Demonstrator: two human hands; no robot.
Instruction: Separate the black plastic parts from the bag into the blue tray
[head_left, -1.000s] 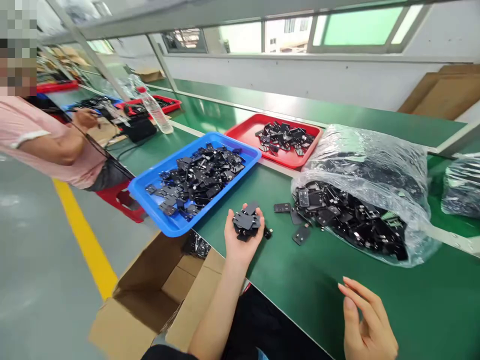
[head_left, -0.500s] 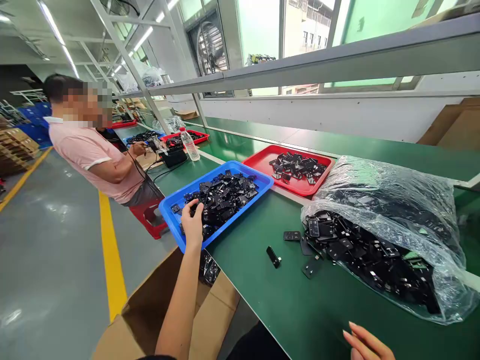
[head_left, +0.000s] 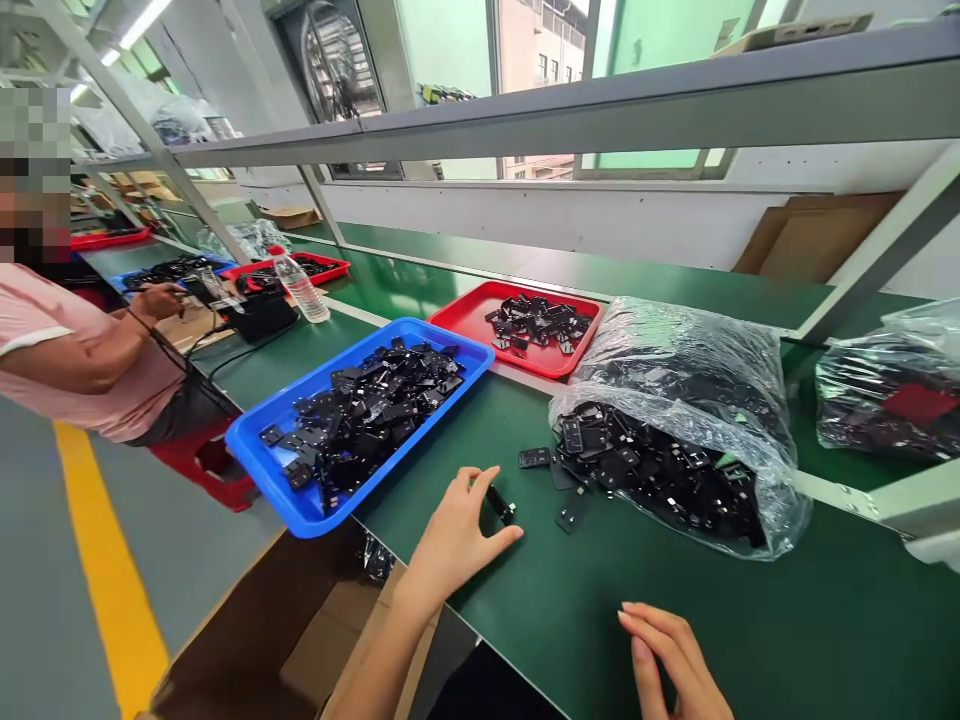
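My left hand (head_left: 466, 530) is over the green table, thumb and fingers spread around a small black stick with a metal plug end (head_left: 501, 506). It looks unheld, lying on the tabletop. Lower right, my right hand (head_left: 671, 660) hovers above the table with fingers stretched out and nothing in them. Left of my left hand stands a blue tray (head_left: 259, 490) heaped with small flat black pieces (head_left: 375, 410). A clear plastic bag (head_left: 690, 345) lies on its side to the right, black pieces spilling from its mouth. A few loose pieces (head_left: 534, 458) rest beside it.
Behind the blue tray is a red tray (head_left: 465, 315) with more black pieces. A water bottle (head_left: 300, 285) stands at the back left, near a seated co-worker (head_left: 75, 350). An open cardboard box (head_left: 300, 620) sits below the table edge. A shelf beam (head_left: 525, 130) crosses above.
My left hand has left the blue tray and moved right to the black stick. My right hand has come further into view. The camera has turned to the right.
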